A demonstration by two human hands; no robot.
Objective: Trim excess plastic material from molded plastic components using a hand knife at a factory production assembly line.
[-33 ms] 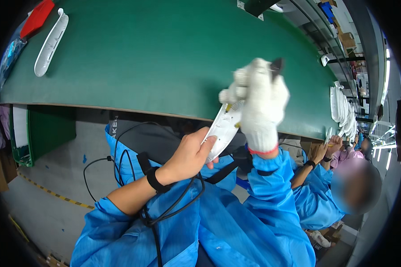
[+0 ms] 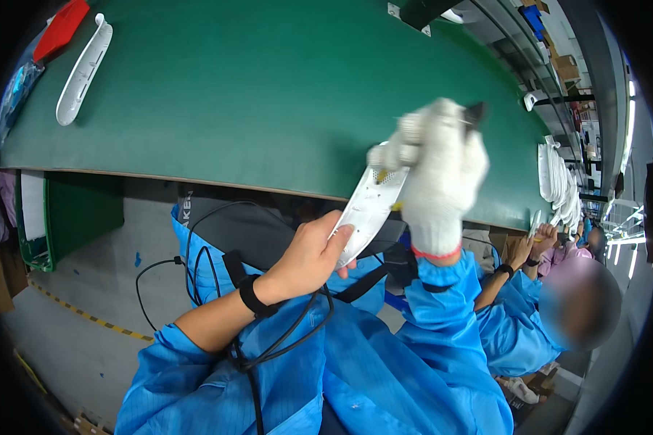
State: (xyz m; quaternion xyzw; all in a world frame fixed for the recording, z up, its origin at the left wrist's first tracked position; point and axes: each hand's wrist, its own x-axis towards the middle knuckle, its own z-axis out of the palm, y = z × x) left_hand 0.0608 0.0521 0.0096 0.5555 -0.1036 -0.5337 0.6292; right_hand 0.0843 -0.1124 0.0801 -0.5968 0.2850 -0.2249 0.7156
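My left hand [image 2: 313, 252], bare with a dark wristband, grips the lower end of a long white plastic shell [image 2: 371, 211], thumb on its inner face. The shell is tilted at the table's front edge, its upper end perforated. At that upper end is my right hand [image 2: 446, 163], in a white knitted glove and smeared by motion. Its fingers are closed round a tool with a dark end [image 2: 474, 114] sticking out past the glove. Bits of yellow show beside the glove, but the glove hides most of the tool, so its kind is unclear.
On the green table [image 2: 232, 87] a similar white shell [image 2: 84, 71] lies far left, near a red object [image 2: 61, 29]. More white shells [image 2: 555, 174] are stacked at right, close to a co-worker in blue [image 2: 519, 319]. A green bin [image 2: 80, 210] stands below left; black cables [image 2: 268, 348] cross my lap.
My gloved right hand has shifted slightly to the right with the tool, showing more of the shell's perforated end. The left hand and the shell have barely moved.
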